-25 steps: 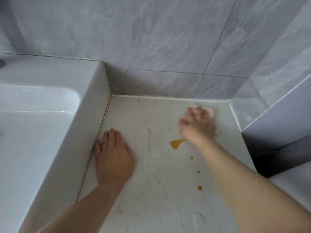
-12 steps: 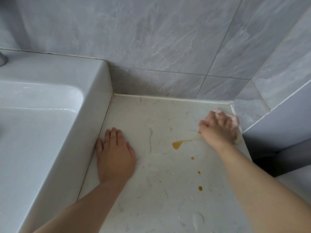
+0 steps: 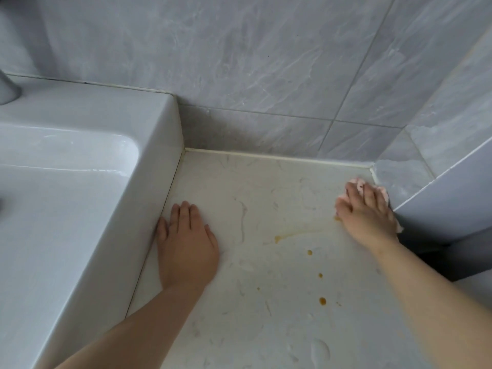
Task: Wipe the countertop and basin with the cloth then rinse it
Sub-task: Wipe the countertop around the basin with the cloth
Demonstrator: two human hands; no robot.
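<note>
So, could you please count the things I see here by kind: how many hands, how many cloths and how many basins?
Hands: 2, left hand and right hand
Cloths: 1, pink cloth under the right hand
Basins: 1, white basin
Total: 4

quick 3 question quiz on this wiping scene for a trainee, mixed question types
1. True or false: the left hand lies flat on the countertop beside the basin.
2. Where is the cloth? A) in the basin B) under the right hand, by the right wall C) under the left hand
3. What colour are the spots not yet wiped?

Key: 1 true; 2 B; 3 orange
</note>
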